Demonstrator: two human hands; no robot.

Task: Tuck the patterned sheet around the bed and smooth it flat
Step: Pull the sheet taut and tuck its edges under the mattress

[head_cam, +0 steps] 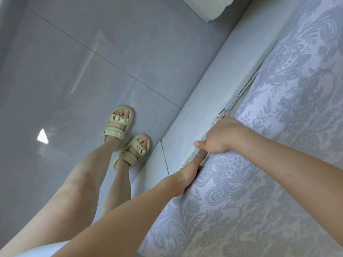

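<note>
Draping over the bed's near-left side, the patterned sheet (250, 182) looks thin, soft and light (apt to bunch), best taken along its hem at the bed frame (200, 115). From the head view: right hand (222, 135) curls over that hem, thumb out, fingers hidden. Left hand (189, 173) pushes straight fingers into the gap, its grip unreadable.

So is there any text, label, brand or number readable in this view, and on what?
None can be read.
Patterned sheet: floral print only, no words.
Sandals: small charm ornaments on the straps, no legible brand.
Bed frame: chipped paint, no label.
White object at the top edge: no marking visible.
</note>
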